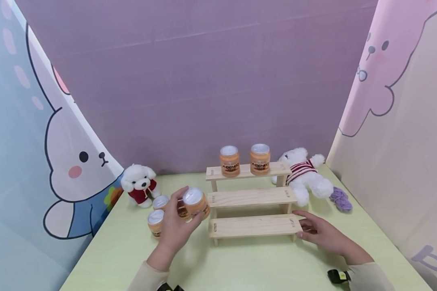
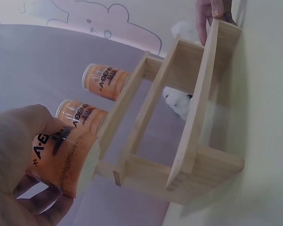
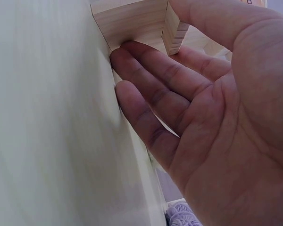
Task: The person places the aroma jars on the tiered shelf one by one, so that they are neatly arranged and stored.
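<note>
An orange jar (image 1: 195, 203) with a silver-white lid and dark lettering on its label is held upright and clear of the table, just left of the wooden stepped shelf (image 1: 253, 197). The shelf, of pale wood with three tiers, stands on the green table; its lowest, nearest tier is bare.

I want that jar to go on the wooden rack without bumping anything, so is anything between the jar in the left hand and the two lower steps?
Nothing visible. The jar in the left hand hangs just left of the rack, whose lower two steps are bare. Two jars occupy only the top step; the right hand touches the rack's right end.
</note>
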Demonstrator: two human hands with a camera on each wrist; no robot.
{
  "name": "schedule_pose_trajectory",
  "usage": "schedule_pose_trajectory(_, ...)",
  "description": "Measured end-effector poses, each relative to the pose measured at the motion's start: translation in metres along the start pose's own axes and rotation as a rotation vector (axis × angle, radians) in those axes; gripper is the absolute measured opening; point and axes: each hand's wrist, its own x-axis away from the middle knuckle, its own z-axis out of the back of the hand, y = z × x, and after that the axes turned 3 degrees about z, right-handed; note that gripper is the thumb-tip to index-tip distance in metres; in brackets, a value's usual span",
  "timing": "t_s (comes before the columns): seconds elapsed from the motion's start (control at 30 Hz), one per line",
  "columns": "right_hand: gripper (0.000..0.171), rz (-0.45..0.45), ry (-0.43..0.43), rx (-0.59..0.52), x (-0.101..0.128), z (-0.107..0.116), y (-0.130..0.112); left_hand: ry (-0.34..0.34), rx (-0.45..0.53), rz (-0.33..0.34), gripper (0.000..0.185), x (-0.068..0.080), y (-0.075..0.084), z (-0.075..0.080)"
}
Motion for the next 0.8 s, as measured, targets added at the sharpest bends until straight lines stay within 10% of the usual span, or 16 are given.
schedule_pose_trajectory(0.8, 0.074, -0.042, 0.002, 0.011, 0.000, 0.000, -0.004, -0.082, 0.092, -0.068, 0.087, -0.037, 0.022, -0.045)
